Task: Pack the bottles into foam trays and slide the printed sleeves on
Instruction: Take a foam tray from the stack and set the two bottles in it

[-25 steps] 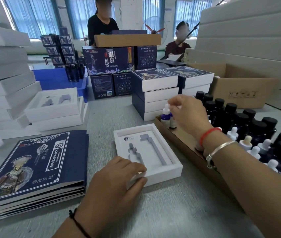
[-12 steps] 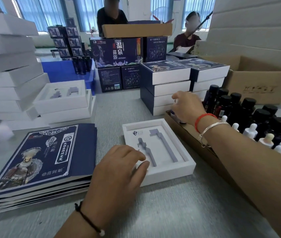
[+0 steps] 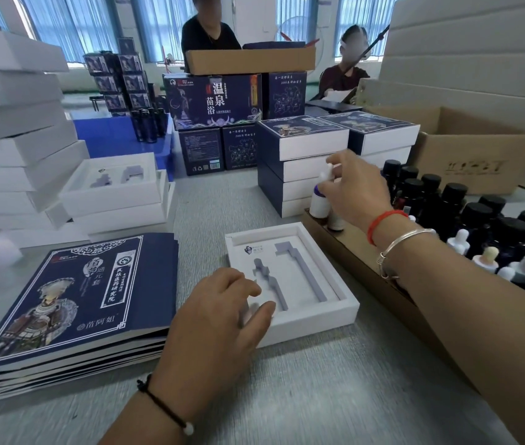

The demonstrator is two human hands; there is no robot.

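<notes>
place: packing room, small workshop | my bench: grey table (image 3: 286,396) piled with white boxes (image 3: 14,123), a stack of printed sleeves (image 3: 71,300), a cardboard tray of dark bottles (image 3: 495,226) | behind: branded navy cartons (image 3: 213,101), two people (image 3: 209,33) working, blue-curtained windows (image 3: 94,24)

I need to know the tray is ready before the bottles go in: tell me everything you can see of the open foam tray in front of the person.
The foam tray is a white, squarish, shallow box lying flat on the grey table. Its recessed insert has two grey-lined bottle-shaped cutouts, both empty, and a small dark logo at the far-left corner. The left hand rests on its near-left corner. A brown cardboard box of bottles stands just right of it.
</notes>
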